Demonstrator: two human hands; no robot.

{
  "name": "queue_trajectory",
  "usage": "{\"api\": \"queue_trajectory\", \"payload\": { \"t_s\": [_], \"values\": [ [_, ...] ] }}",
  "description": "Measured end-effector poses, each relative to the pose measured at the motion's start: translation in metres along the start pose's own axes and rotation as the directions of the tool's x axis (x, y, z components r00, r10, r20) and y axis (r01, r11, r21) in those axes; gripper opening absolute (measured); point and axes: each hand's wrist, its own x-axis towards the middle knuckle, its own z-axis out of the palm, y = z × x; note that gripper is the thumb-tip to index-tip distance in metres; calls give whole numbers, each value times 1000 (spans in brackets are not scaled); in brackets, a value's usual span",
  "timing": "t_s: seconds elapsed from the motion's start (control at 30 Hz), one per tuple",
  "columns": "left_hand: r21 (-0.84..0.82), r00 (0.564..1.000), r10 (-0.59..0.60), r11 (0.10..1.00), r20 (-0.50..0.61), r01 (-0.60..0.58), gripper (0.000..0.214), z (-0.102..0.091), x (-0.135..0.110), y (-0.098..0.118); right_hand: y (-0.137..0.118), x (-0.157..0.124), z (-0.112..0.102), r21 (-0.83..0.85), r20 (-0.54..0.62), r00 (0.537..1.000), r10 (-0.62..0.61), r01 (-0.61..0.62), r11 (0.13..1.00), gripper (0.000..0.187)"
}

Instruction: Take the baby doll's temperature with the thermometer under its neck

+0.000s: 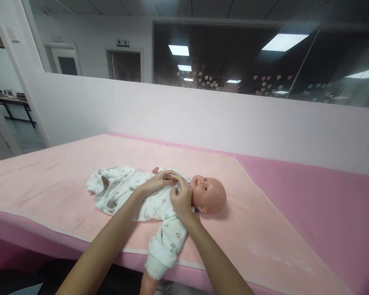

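A baby doll [209, 196] lies on its back, its bald head toward the right. It wears a white baby romper [155, 205] printed with small animals and green dots. My left hand [160, 182] rests on the chest, its bent fingers gripping the romper's front near the collar. Beside the doll's chin, my right hand [181, 198] is curled, thumb and fingers pinching the same part of the cloth. The fingertips of both hands meet there and hide the exact spot held. The romper's leg part [110, 186] lies loose and crumpled at the left.
Under the doll is a peach-coloured mat [64, 176] on a pink padded table [332, 196]. One doll arm [149, 282] hangs over the near edge. Behind stands a white half wall [203, 119] with a dark window [233, 57]. A desk [12, 99] is visible through the doorway.
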Motion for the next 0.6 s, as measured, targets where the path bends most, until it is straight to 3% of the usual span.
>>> {"api": "queue_trajectory", "payload": {
  "t_s": [0.33,0.6],
  "values": [
    [69,1000,-10,998,-13,11,26,-3,0,-1,-1,1,-2,41,25,1000,-12,11,999,54],
    [-51,999,-24,998,-21,23,35,-5,2,-8,-5,-1,-2,-62,-40,999,-37,34,997,48]
  ]
}}
